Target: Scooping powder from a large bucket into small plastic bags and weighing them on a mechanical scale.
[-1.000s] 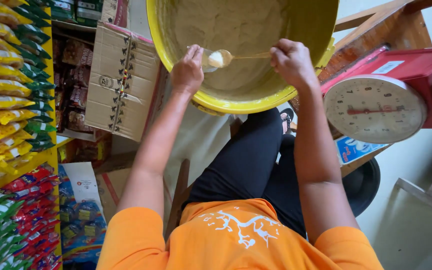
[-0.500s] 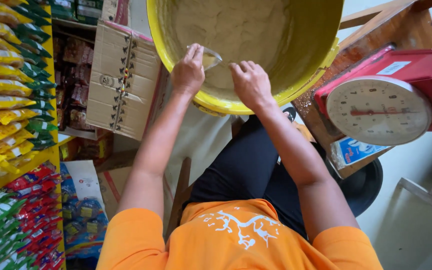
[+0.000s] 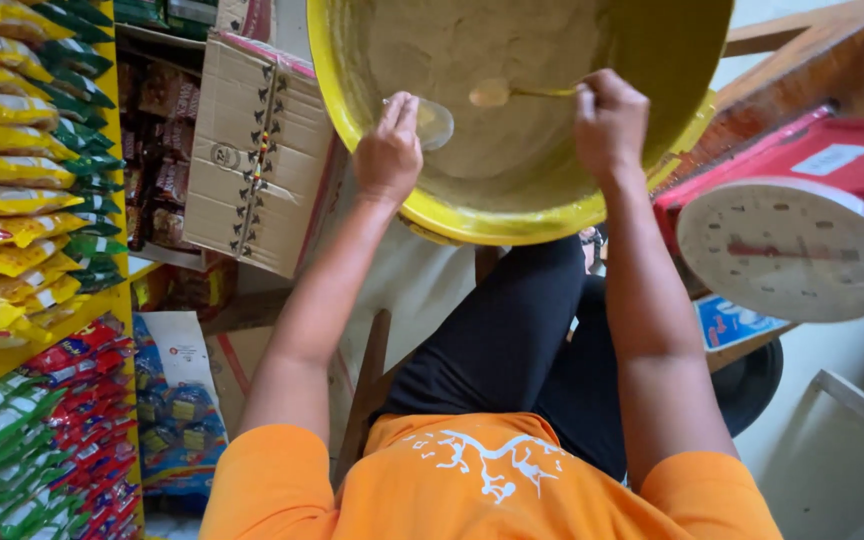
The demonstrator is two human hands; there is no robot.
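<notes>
Together, we worked over the yellow basin (image 3: 472,215), which held pale powder. Our left hand (image 3: 389,152) pinched a small clear bag (image 3: 434,122) at the basin's near side, fingers closed on its edge. Our right hand (image 3: 609,120) was clenched around the handle of a spoon (image 3: 492,94), its bowl over the powder just beside the bag. A red scale (image 3: 792,245) stood to the right, a cardboard box (image 3: 257,150) to the left.

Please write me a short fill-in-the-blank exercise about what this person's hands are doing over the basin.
The right hand holds a ____ over the powder.
The left hand holds a small clear ____.
The basin is coloured ____.
The red scale stands to the person's ____.
Missing words: spoon; bag; yellow; right.
</notes>
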